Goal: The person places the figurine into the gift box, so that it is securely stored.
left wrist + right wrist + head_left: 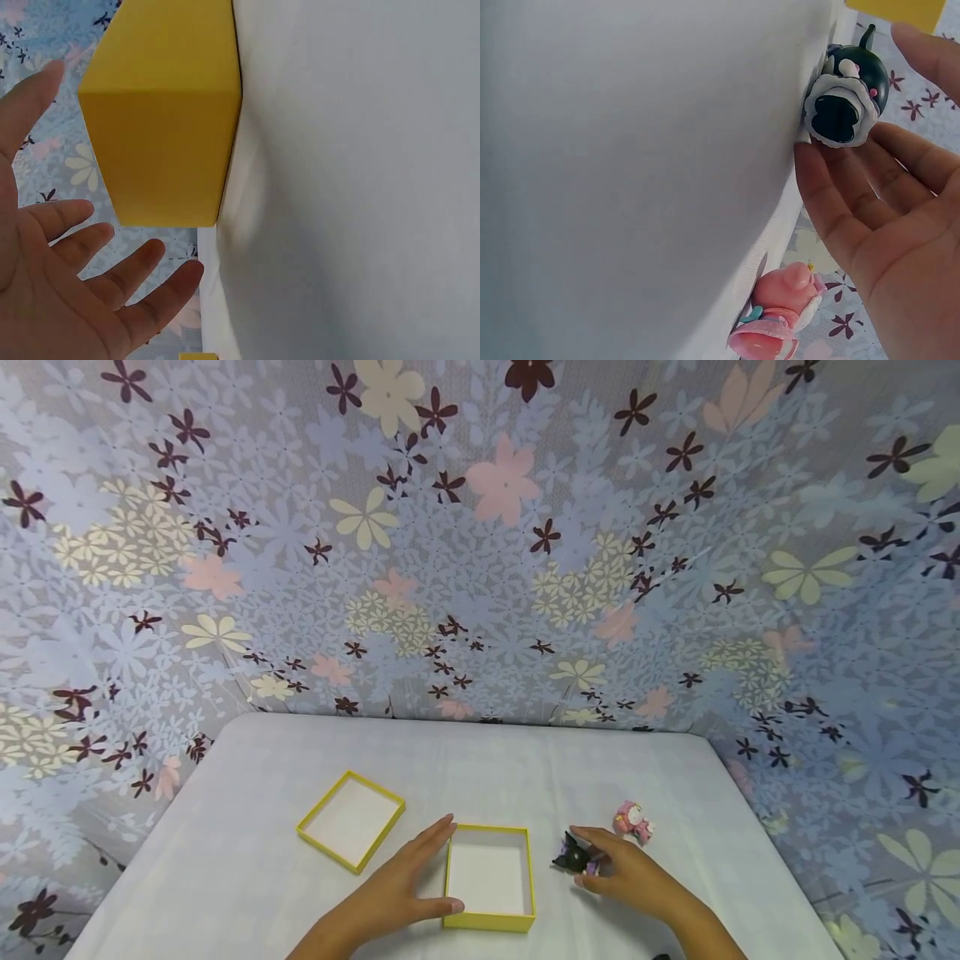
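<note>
A yellow open-topped box (489,923) with a white inside stands on the table in front of me. My left hand (401,893) is spread along its left side, thumb near the front corner. In the left wrist view, the fingers are apart from the box's yellow wall (161,157). A small black figurine with a white frill (868,75) lies right of the box. Around it reaches my right hand (626,872), fingers extended at its side and thumb held away from it. Just beyond is a pink figurine (633,821).
A shallow yellow-rimmed lid (327,847), white inside, lies at an angle left of the box. The white-covered table (480,760) meets floral-patterned fabric (480,610) at the back and sides. A small dark thing (661,957) shows at the bottom edge, near my right forearm.
</note>
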Demonstrator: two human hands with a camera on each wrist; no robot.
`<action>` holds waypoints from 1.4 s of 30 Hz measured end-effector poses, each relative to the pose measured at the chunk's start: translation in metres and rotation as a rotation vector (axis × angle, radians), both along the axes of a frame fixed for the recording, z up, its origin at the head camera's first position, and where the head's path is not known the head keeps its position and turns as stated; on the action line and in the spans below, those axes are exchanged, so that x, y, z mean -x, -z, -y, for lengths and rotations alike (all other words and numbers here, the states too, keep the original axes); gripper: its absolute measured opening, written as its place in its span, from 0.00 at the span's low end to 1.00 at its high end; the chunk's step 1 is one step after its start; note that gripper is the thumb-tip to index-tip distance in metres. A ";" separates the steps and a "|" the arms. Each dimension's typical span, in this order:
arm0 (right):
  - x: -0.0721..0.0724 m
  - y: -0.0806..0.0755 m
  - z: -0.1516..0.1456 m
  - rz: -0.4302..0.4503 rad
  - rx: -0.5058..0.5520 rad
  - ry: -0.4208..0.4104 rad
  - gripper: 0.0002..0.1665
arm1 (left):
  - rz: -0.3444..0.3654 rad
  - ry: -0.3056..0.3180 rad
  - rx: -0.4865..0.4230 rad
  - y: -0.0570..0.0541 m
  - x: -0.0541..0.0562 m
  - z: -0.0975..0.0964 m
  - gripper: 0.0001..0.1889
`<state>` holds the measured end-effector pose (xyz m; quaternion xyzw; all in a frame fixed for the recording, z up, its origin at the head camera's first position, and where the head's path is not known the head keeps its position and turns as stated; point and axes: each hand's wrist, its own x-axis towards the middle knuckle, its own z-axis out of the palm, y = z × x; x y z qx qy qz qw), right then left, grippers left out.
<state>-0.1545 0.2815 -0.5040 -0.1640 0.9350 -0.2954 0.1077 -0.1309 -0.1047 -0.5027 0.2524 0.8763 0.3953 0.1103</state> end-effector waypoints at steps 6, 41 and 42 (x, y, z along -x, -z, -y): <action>-0.001 -0.002 0.000 0.026 0.006 -0.015 0.46 | 0.021 0.024 -0.016 0.001 0.002 -0.003 0.55; 0.002 0.001 -0.003 0.093 0.038 -0.052 0.48 | 0.067 0.010 -0.019 0.009 0.003 -0.002 0.55; 0.002 0.002 -0.004 0.090 0.044 -0.055 0.48 | 0.066 0.011 -0.020 0.009 0.003 -0.002 0.55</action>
